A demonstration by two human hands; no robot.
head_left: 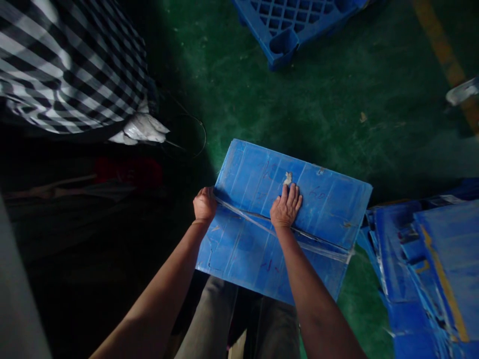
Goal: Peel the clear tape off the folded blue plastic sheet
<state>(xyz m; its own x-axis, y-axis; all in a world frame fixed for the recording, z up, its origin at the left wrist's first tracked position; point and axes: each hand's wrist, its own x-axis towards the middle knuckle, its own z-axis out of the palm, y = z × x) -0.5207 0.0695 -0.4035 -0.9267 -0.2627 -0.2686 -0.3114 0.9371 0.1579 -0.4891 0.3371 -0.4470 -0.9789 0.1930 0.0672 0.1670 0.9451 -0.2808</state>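
Note:
A blue corrugated plastic box (pixel 325 197) with handwritten marks lies in front of my legs, slightly turned. A narrow seam crosses its top, and a strip of clear tape (pixel 254 221) runs along it, partly loose. At the box's left edge, my left hand (pixel 205 203) is closed in a fist where the left end of the tape meets it; the fingertips are hidden. My right hand (pixel 286 205) lies flat on the top panel just above the seam, fingers stretched out, below a small pale torn patch (pixel 288 178).
Flattened blue plastic sheets (pixel 449 249) are piled at the right. A blue pallet (pixel 275 47) sits on the green floor (pixel 232 89) at the top. Black-and-white checked cloth (pixel 82 65) hangs at upper left, with a thin wire loop (pixel 204 132) nearby.

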